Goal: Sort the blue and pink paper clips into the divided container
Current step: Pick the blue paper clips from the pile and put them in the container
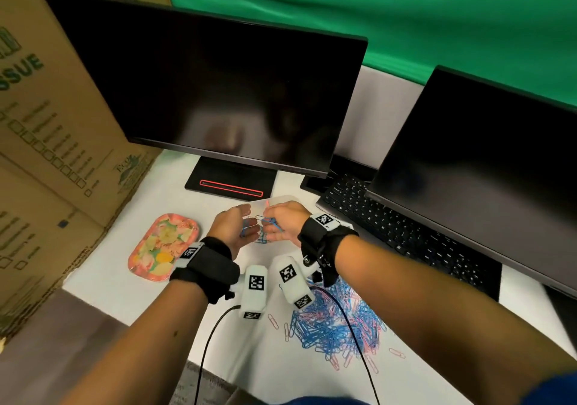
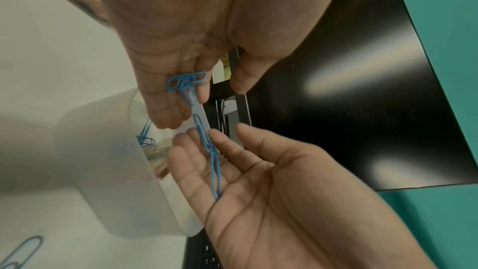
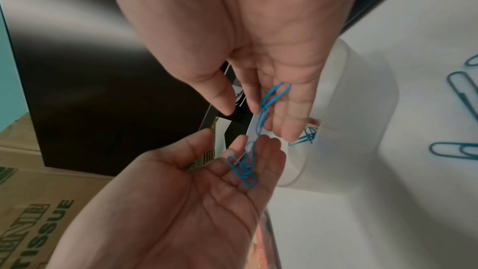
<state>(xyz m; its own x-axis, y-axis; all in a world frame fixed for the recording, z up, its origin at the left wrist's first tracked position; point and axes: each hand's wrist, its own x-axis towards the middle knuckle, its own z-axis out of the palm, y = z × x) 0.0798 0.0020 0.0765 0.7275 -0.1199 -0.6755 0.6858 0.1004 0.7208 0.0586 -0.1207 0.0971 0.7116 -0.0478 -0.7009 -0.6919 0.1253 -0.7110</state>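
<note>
Both hands meet over a translucent white container (image 1: 282, 200) (image 2: 103, 171) (image 3: 362, 109) behind the pile. My left hand (image 1: 232, 225) (image 3: 196, 191) lies palm up with relaxed fingers, and a small tangle of blue paper clips (image 3: 241, 169) with one pink strand rests on them. My right hand (image 1: 282, 223) (image 2: 258, 181) faces it, thumb held apart. A chain of blue clips (image 2: 213, 161) (image 3: 270, 101) runs between two of its fingers and links to the left hand's tangle. A few blue clips (image 2: 145, 140) lie inside the container. A mixed blue and pink pile (image 1: 337, 323) sits near me.
A floral pink tray (image 1: 162, 245) lies left of the hands. A dark monitor (image 1: 218, 92) on its stand rises behind the container, and a laptop keyboard (image 1: 390, 226) is at the right. Cardboard boxes (image 1: 46, 123) line the left. Black cables (image 1: 212, 342) cross the near table edge.
</note>
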